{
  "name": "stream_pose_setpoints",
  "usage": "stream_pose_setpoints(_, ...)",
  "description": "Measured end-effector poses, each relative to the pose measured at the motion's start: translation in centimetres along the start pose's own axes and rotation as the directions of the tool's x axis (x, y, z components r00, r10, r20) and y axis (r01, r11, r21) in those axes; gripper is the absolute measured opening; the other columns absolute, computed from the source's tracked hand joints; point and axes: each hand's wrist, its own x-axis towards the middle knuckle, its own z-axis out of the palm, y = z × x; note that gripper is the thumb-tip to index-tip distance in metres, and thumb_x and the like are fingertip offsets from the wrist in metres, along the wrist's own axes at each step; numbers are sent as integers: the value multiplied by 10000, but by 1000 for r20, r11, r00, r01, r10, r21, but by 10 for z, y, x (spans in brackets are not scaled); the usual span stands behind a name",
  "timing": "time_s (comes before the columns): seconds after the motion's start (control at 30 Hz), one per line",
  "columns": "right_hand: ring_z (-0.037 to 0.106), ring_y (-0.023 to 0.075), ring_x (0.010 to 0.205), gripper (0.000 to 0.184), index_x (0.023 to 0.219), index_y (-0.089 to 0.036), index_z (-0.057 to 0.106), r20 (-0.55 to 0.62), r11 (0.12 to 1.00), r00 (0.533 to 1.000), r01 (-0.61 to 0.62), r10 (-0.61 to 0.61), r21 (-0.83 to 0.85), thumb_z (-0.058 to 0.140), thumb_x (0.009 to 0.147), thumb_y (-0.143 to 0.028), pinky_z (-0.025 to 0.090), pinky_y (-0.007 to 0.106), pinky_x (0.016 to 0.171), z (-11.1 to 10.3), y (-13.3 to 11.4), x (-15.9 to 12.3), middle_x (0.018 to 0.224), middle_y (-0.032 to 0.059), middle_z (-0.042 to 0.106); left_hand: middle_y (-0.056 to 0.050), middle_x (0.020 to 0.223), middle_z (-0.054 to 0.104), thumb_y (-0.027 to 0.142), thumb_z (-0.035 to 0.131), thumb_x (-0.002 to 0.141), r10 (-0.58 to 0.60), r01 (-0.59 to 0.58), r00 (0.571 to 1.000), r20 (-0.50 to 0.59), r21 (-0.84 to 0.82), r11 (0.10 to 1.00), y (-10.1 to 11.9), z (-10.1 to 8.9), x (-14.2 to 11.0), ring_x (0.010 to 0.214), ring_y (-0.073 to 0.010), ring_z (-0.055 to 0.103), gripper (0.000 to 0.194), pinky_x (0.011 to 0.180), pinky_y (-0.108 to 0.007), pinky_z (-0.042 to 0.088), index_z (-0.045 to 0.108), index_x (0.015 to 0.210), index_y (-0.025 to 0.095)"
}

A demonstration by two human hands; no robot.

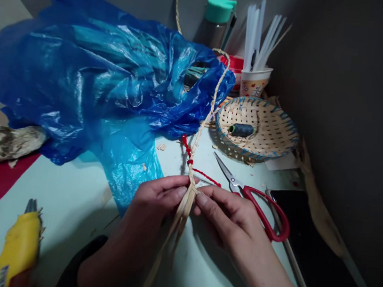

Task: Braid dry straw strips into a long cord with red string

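A pale braid (216, 94) of dried plant fibre runs down from the back of the table to my fingers. Its loose strands (185, 207) hang below, toward me. My left hand (161, 194) is closed, pinching the braid's end from the left. From the right, my right hand (227, 215) pinches the strands between thumb and forefinger, close to the left fingertips. A red cord (191, 161) is tied around the braid just above my hands, with its ends lying to either side. Red-handled scissors (253, 195) lie just beyond my right hand, blades partly behind the cord.
A blue plastic bag (90, 72) covers the back left. Behind stand a green-lidded bottle (217, 16) and a paper cup (255, 82) of translucent sticks. A woven basket (275, 127) holds a dark thread spool (242, 130). A yellow tool (19, 243) lies front left.
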Motion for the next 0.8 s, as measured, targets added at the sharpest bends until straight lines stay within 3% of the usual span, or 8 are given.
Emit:
stream_pose_setpoints(0.13,423,79,412,337,789,-179,589,86,1000,996,-11,12,-13,364,964,-358,334,200,469,5,3,-3,465,-55,458,7,539,529,313,612,784,-33,45,994,107,-112,993,-2,-3,4,476,-71,452,298,462,-171,321,650,1012,124)
stream_pose_setpoints(0.2,449,87,420,343,844,-177,599,99,997,995,23,-15,-75,335,973,-354,353,205,487,6,2,-4,475,-49,485,55,487,424,290,623,784,10,6,992,124,-127,992,-2,-5,5,416,-31,328,251,419,-157,237,635,964,115)
stream_pose_setpoints(0.3,522,111,529,326,893,-174,615,87,976,992,109,-94,-188,338,970,-326,389,221,556,6,0,-4,596,-15,580,63,540,421,265,644,771,58,-40,988,144,-126,991,-2,-6,6,408,-5,221,197,389,-157,146,605,891,115)
stream_pose_setpoints(0.4,547,125,609,349,839,-166,617,112,947,984,162,-135,-279,317,970,-287,395,235,596,7,-4,-4,704,11,622,47,594,450,269,621,789,70,-50,985,158,-127,991,-1,-6,5,426,-5,229,174,388,-155,137,586,866,117)
stream_pose_setpoints(0.57,552,147,605,356,766,-175,612,143,865,984,165,-109,-473,332,957,-284,373,266,587,0,-7,-7,711,20,638,70,574,420,263,634,766,94,-76,987,127,-138,988,0,-4,2,410,-3,226,169,376,-147,141,533,827,142)
stream_pose_setpoints(0.7,605,182,744,230,901,-190,632,22,815,979,182,-204,-550,423,926,-282,398,284,679,-7,-8,-7,851,39,673,62,633,478,270,654,735,114,-114,992,43,-8,993,-2,-3,4,384,10,275,192,358,-140,156,522,818,159)
stream_pose_setpoints(0.8,617,184,816,191,1017,-198,600,-26,867,972,194,-232,-459,465,911,-283,414,276,720,-5,-7,-6,935,43,674,47,659,524,251,670,710,170,-168,985,-16,91,982,-4,-3,7,411,-5,379,179,372,-139,241,537,789,161)
